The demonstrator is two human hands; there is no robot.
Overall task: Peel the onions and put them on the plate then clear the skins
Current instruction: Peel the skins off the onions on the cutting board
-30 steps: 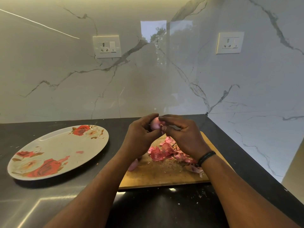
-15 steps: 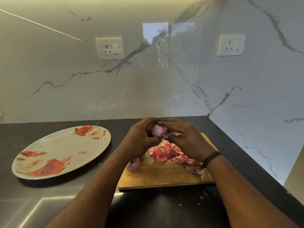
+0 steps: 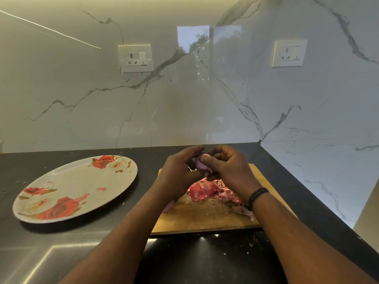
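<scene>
A small pink onion (image 3: 199,164) is held above the wooden cutting board (image 3: 205,219), pinched between both hands. My left hand (image 3: 179,174) grips it from the left and my right hand (image 3: 227,171) covers its right side, thumb pressed on the skin. A heap of pink onion skins (image 3: 207,191) lies on the board under my hands. Another onion (image 3: 168,207) peeks out beside my left forearm at the board's left edge, mostly hidden. The floral plate (image 3: 67,189) sits on the black counter to the left, holding only a few small skin bits.
Marble walls meet at a corner just behind and right of the board. Two wall sockets (image 3: 135,58) (image 3: 289,53) sit above the counter. Skin crumbs (image 3: 253,241) are scattered on the counter in front of the board.
Both hands with the onion have stayed over the board, turning the onion slightly; my right thumb now lies across its front. The view has shifted a little.
</scene>
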